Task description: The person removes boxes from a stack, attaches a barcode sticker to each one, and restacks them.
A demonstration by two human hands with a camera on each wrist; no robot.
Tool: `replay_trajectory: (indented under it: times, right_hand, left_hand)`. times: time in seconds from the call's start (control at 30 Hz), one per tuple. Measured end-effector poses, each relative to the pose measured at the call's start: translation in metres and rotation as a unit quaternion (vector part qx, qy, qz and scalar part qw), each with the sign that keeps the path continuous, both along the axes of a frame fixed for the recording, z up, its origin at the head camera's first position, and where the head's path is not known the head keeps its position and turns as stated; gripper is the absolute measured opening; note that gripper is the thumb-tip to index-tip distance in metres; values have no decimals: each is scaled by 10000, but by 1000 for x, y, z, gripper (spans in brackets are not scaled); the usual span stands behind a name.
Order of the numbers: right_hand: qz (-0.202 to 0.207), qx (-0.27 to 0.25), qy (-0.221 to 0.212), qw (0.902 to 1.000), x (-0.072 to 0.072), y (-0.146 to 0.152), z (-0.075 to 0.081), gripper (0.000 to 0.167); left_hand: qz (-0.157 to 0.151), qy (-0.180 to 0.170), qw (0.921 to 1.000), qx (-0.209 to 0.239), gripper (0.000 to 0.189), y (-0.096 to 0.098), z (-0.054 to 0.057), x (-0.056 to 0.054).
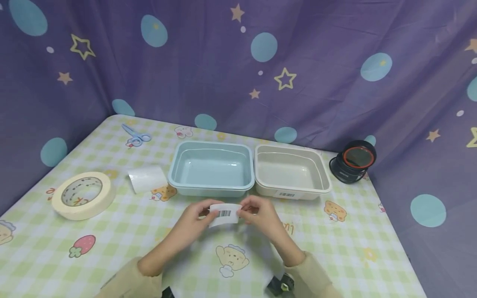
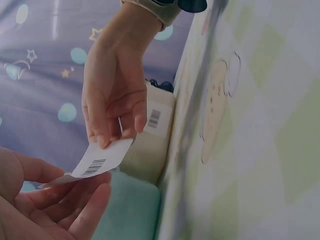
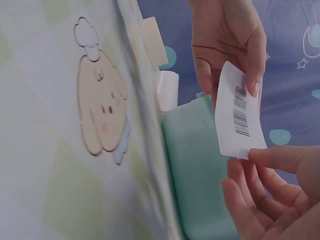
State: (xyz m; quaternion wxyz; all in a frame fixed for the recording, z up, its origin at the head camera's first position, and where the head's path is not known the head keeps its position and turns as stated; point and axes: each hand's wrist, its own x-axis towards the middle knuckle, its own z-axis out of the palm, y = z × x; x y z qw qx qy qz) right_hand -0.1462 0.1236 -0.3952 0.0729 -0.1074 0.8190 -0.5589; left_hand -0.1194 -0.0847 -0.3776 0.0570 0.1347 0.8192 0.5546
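A white barcode label (image 1: 225, 214) is stretched between both hands, just in front of the trays and above the tablecloth. My left hand (image 1: 195, 219) pinches its left end between thumb and fingers. At the opposite end, my right hand (image 1: 261, 214) pinches the label's edge. In the right wrist view the label (image 3: 240, 112) bows slightly, its printed bars facing up. Behind the hands stand a light blue plastic tray (image 1: 210, 192) and, right beside it, a beige tray (image 1: 266, 188). The beige one carries a similar barcode label (image 1: 287, 194) on its front wall.
Left of the blue tray lies a curled piece of white label backing (image 1: 148, 179). A roll of masking tape (image 1: 108, 198) sits at the far left, with blue scissors (image 1: 137, 135) farther back. A black round object with an orange ring (image 1: 352, 161) stands at the back right corner.
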Motion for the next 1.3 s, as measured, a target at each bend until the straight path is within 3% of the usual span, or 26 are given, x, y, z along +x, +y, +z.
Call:
replay_trajectory:
  times: [0.27,0.43,0.57,0.77,1.03,1.3]
  right_hand:
    - [57,-52,-189,9998,-7,-9,-11,13]
    - [-109,-67,-294,9995,-9,-15,-13,11]
    - [-248,-182,-385,9988,-11,-18,-15,13]
    - [-499,-682,-674,9941,-15,-25,-22,18]
    - [-982,-1253,-1233,9795,-21,-35,-29,24]
    - [-1448,-1588,-1378,9669,-22,-45,-31,30]
  left_hand:
    - [119,-558,9984,21,34,-10,-17,-12]
    - [400,-877,9953,132,35,-15,-22,-18]
    - [702,-1089,9912,286,24,-20,-24,-21]
    - [1088,-1032,9883,291,16,-24,-28,-24]
    - [1705,-890,9802,462,19,-27,-32,-27]
    - [1912,-1066,9741,574,24,-29,-35,-31]
